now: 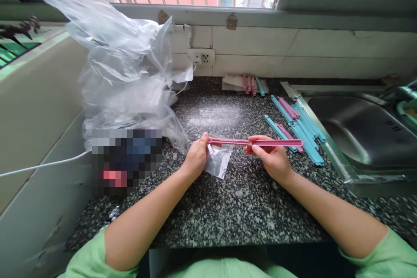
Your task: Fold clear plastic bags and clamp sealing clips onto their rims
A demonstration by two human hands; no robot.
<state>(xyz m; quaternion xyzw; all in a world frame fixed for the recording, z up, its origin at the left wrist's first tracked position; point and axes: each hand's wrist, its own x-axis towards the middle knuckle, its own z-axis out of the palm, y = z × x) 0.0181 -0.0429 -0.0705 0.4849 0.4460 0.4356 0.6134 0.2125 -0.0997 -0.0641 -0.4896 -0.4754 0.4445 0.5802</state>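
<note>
A long pink plastic bag-sealing clip stretches level between my hands above the counter. My left hand pinches its left end, thumb on top. From the clip by those fingers hangs a small clear plastic bag, its top edge against the strip. My right hand grips the clip near its middle, fingers closed, and the clip's right end sticks out past the hand. Whether the clip is fastened over the bag I cannot tell. Just beyond my right hand lie several loose blue clips and pink clips.
A dark speckled counter bears everything. Large clear plastic bags are heaped at the left beside a pixelated object. Packaged clips lie by the tiled wall. A steel sink borders the right, and a socket is behind.
</note>
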